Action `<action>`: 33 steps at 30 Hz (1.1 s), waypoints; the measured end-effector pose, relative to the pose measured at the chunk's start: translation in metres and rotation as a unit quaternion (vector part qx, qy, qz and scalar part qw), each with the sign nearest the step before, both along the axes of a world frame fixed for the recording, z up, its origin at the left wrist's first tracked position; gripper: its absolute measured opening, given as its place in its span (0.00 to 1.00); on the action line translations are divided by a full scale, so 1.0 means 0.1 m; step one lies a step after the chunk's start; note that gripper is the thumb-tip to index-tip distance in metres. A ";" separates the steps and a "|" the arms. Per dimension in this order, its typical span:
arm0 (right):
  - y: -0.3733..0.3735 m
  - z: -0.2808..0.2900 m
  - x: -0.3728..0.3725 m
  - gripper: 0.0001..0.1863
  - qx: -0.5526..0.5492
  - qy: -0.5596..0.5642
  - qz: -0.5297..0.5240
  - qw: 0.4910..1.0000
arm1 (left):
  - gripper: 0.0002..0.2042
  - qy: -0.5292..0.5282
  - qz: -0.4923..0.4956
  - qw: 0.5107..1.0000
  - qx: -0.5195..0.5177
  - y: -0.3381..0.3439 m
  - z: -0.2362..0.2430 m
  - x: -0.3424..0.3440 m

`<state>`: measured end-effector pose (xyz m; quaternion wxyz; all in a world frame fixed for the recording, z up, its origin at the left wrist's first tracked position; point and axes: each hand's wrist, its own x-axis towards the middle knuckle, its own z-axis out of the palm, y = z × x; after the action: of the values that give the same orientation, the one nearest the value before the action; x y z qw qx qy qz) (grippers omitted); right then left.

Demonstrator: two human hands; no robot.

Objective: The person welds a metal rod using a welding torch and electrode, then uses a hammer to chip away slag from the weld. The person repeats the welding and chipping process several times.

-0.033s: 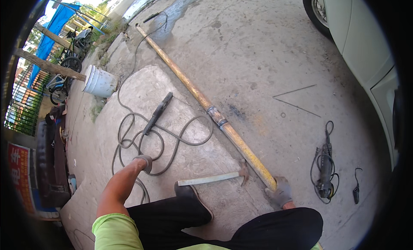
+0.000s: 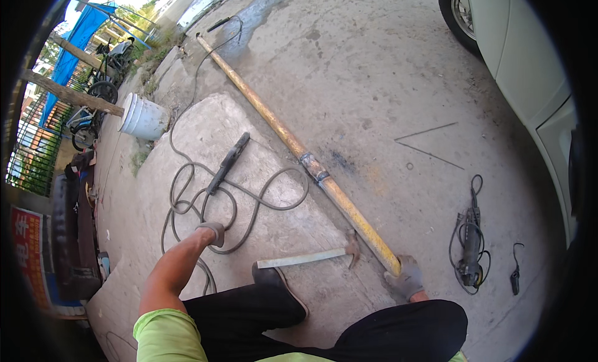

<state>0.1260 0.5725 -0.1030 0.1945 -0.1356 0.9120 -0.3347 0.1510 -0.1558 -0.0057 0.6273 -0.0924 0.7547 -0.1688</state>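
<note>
A long yellow, rust-marked pipe lies diagonally on the concrete, with a dark weld-like joint partway along it. At its near end, my right hand, in a grey glove, is closed around the pipe. My left hand, also gloved, hovers or rests beside the looped cable; its fingers are hidden. Beyond it is a dark welding electrode holder. Between my hands lies a hammer with a pale handle, its head close to the pipe and its handle end by my shoe.
On the right lie an angle grinder with its cord, a small dark hooked tool and two thin rods. A pale vehicle stands at far right. To the left are a white bucket and a dark sofa-like seat.
My left hand has shifted very slightly to the right and away from me. My right hand and the pipe look unchanged.
</note>
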 end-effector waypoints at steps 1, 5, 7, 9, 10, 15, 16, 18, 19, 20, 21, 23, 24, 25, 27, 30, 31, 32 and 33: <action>0.08 -0.01 -0.01 0.37 0.003 0.002 -0.004 1.000 | 0.17 0.026 0.064 0.998 -0.006 0.44 0.04 -0.31; 0.10 -0.07 0.03 0.37 -0.011 0.011 0.014 1.000 | 0.20 0.233 0.067 0.943 0.226 1.78 0.37 -0.74; 0.17 -0.12 0.06 0.36 0.010 0.021 0.009 1.000 | 0.24 0.264 0.051 0.921 0.280 2.41 0.46 -1.02; 0.20 -0.17 0.10 0.36 0.020 0.028 0.009 0.999 | 0.25 0.272 0.059 0.906 0.319 2.73 0.41 -1.10; 0.20 -0.18 0.10 0.36 0.018 0.033 0.010 0.999 | 0.26 0.272 0.075 0.901 0.330 2.83 0.40 -1.12; 0.11 -0.21 0.10 0.36 -0.019 0.023 0.007 1.000 | 0.25 0.230 -0.060 0.923 0.304 3.01 0.04 -0.50; 0.17 -0.21 0.12 0.36 -0.018 0.031 -0.002 0.999 | 0.24 0.235 -0.116 0.908 0.326 3.08 -0.06 -0.39; 0.19 -0.22 0.15 0.36 -0.021 0.040 -0.012 0.999 | 0.22 0.250 -0.042 0.911 0.324 3.14 -0.13 -0.29; 0.19 -0.23 0.16 0.36 -0.021 0.042 -0.015 0.999 | 0.21 0.256 -0.004 0.911 0.322 3.16 -0.10 -0.31; 0.19 -0.23 0.17 0.36 -0.023 0.044 -0.018 0.999 | 0.21 0.217 0.019 0.921 0.324 3.13 -0.08 -0.38; 0.16 -0.23 0.16 0.36 -0.025 0.046 -0.020 0.998 | 0.21 0.177 0.043 0.928 0.324 3.04 -0.03 -0.50; 0.15 -0.16 0.15 0.36 -0.024 0.043 -0.020 0.999 | 0.21 0.081 0.237 0.922 0.297 2.96 0.33 -0.70; 0.16 -0.12 0.15 0.36 -0.023 0.038 -0.022 0.999 | 0.21 0.137 0.126 0.932 0.310 2.86 0.46 -0.77; 0.12 -0.09 0.13 0.36 -0.029 0.033 -0.021 0.999 | 0.22 0.191 0.015 0.931 0.311 2.73 0.65 -0.84; 0.17 -0.09 0.14 0.36 -0.027 0.035 -0.033 0.998 | 0.22 0.273 0.024 0.917 0.290 2.77 1.26 -1.29; 0.21 -0.12 0.16 0.35 -0.028 0.044 -0.038 0.998 | 0.23 0.461 0.100 0.819 0.325 2.90 1.90 -1.66; 0.21 -0.13 0.16 0.35 -0.025 0.039 -0.038 0.998 | 0.22 0.541 0.122 0.752 0.355 2.92 1.90 -1.70; 0.22 -0.13 0.16 0.35 -0.021 0.034 -0.041 0.998 | 0.21 0.561 0.181 0.706 0.393 2.95 1.82 -1.74; 0.20 -0.13 0.16 0.34 -0.024 0.034 -0.038 0.998 | 0.20 0.580 0.238 0.655 0.422 2.96 1.72 -1.75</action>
<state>0.1419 0.5923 -0.1161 0.1468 -0.1169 0.9143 -0.3590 -0.0245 0.1398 0.1663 0.0518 -0.0730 0.9074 0.4106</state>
